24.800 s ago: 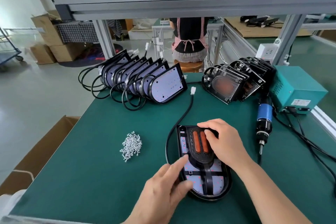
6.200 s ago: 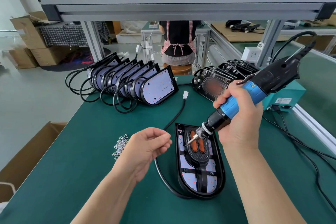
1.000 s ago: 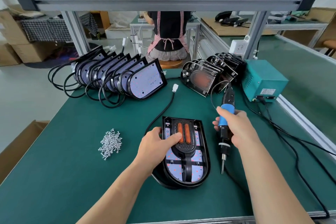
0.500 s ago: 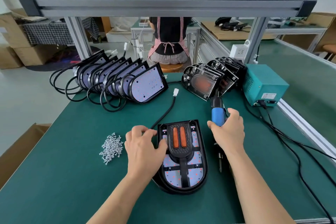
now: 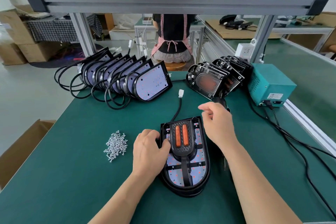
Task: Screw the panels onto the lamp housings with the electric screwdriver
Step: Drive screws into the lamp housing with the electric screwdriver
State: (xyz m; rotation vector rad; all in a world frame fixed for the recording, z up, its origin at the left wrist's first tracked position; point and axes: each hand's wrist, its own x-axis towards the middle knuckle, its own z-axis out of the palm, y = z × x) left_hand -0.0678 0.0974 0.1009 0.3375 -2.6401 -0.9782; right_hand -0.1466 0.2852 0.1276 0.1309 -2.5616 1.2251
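A black lamp housing (image 5: 185,174) lies flat on the green mat in front of me. On it sits a black panel (image 5: 181,138) with two orange strips. My left hand (image 5: 147,151) grips the housing's upper left edge, thumb on top by the panel. My right hand (image 5: 216,125) hovers just above the housing's upper right corner, fingers loosely curled and holding nothing. The electric screwdriver (image 5: 222,101) lies on the mat right of the housing, mostly hidden under my right hand and forearm. A pile of small silver screws (image 5: 116,146) lies to the left of my left hand.
A row of several lamp housings (image 5: 127,78) with coiled cables leans at the back left. A stack of black panels (image 5: 214,80) stands at the back right beside a teal power box (image 5: 269,85). Black cables (image 5: 291,142) trail along the right. A cardboard box (image 5: 21,147) sits off the left edge.
My right hand has let go of the screwdriver, which now lies on the mat, and has lifted toward the housing's top right. My left hand has shifted down along the housing's left edge.
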